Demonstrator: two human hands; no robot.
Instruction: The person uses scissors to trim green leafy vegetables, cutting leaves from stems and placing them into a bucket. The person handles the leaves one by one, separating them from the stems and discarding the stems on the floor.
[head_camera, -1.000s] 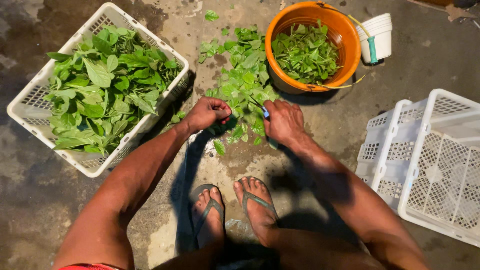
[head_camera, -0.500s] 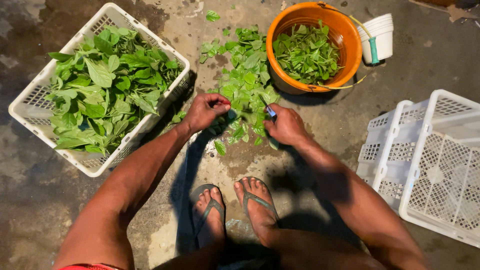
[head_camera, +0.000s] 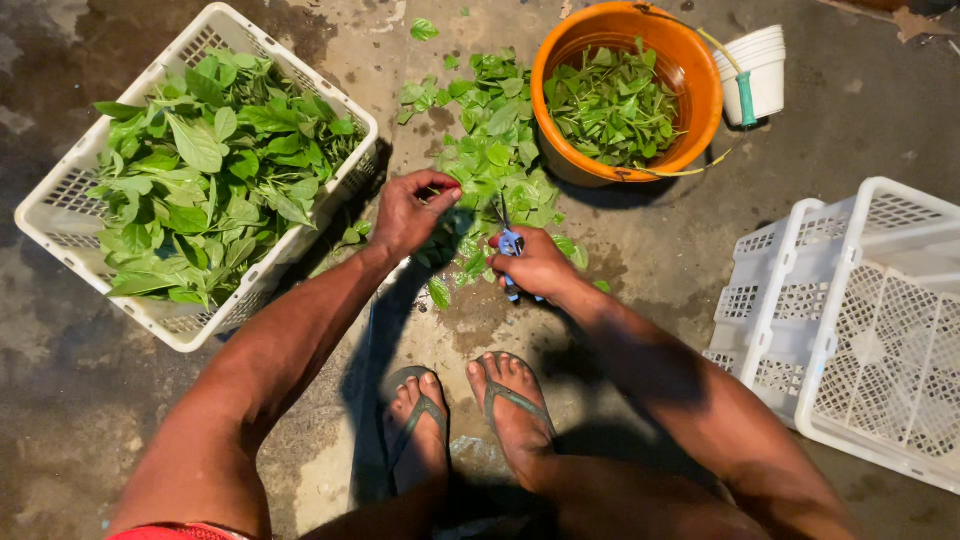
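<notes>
I see my right hand (head_camera: 540, 265) closed round blue scissors (head_camera: 510, 245) and my left hand (head_camera: 410, 212) pinching a stem, both over the leaf pile (head_camera: 495, 165). Beside that pile: orange bucket (head_camera: 700, 85), leaf-filled white basket (head_camera: 60, 225), empty crates (head_camera: 850, 310).

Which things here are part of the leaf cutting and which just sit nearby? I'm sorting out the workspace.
In use:
left hand pinching leaves
right hand holding blue-handled scissors
leaf pile on the floor
basket of leafy stems
orange bucket with cut leaves

Lying about:
stacked white cups
empty white baskets
</notes>
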